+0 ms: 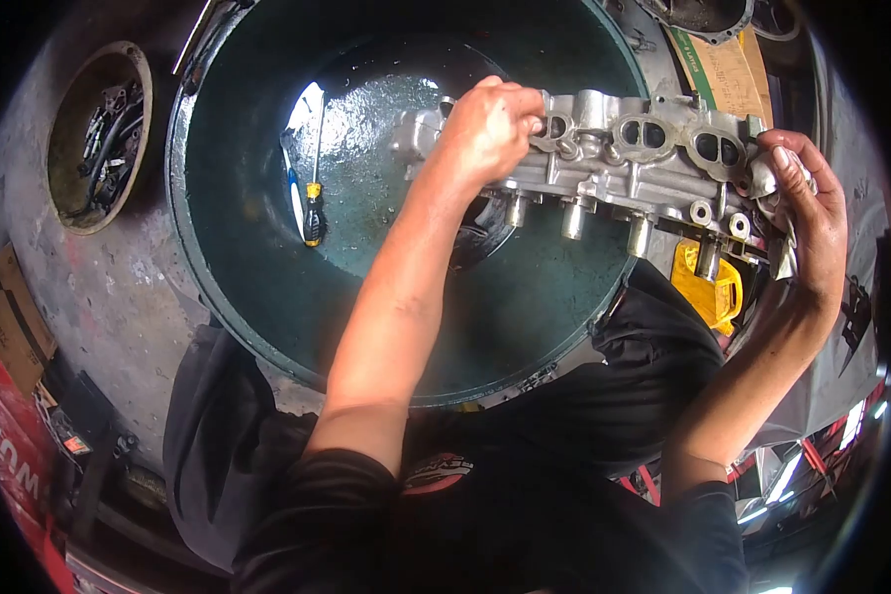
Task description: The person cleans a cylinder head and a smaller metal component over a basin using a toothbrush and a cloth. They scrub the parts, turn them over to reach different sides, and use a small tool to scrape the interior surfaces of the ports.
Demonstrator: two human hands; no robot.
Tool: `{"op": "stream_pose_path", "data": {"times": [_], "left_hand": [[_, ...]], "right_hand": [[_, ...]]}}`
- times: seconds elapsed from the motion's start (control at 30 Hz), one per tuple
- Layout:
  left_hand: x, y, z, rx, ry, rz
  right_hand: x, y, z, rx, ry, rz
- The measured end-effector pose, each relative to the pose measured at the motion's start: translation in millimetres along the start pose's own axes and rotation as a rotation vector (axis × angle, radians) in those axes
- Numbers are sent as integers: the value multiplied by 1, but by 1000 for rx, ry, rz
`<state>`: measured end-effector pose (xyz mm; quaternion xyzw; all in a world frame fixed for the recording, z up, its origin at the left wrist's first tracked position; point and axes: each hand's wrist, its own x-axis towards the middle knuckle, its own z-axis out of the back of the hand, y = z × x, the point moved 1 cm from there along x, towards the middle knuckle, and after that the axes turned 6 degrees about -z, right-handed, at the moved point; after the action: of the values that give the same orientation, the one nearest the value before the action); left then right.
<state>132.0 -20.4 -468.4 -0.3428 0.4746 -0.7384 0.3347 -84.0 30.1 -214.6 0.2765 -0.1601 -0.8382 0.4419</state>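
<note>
A long grey metal engine part, with paired oval ports and short tubes along its lower side, is held over a round dark green tub. My left hand is closed at the part's left portion, fingers bent down onto its top; what its fingertips pinch is hidden. At the right end my right hand is wrapped round a crumpled pale cloth, pressed against the part. Inside the tub, to the left, lie a yellow-and-black screwdriver and a blue-and-white tool.
A round pan of small dark parts sits left of the tub. Beyond the part's right end are a yellow plastic container and cardboard. A brown box stands at the far left, above a red item.
</note>
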Motion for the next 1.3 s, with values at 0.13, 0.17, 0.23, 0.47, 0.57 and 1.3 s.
{"op": "stream_pose_path", "data": {"times": [0.13,0.17,0.23,0.47,0.57,1.3], "left_hand": [[-9,-3,11,122,146,-59],[-9,-1,13,152,118,-49],[-7,1,13,190,79,58],[-27,13,-4,-592,-92,485],[-31,4,29,-733,150,524],[2,11,-7,-636,154,551]], "right_hand": [[-2,-4,1,9,41,-22],[-2,-2,0,-1,37,-10],[-3,-1,1,0,26,-5],[-2,-1,-1,71,39,-18],[-2,-2,-1,38,26,-10],[-6,0,-5,114,24,-38]]}}
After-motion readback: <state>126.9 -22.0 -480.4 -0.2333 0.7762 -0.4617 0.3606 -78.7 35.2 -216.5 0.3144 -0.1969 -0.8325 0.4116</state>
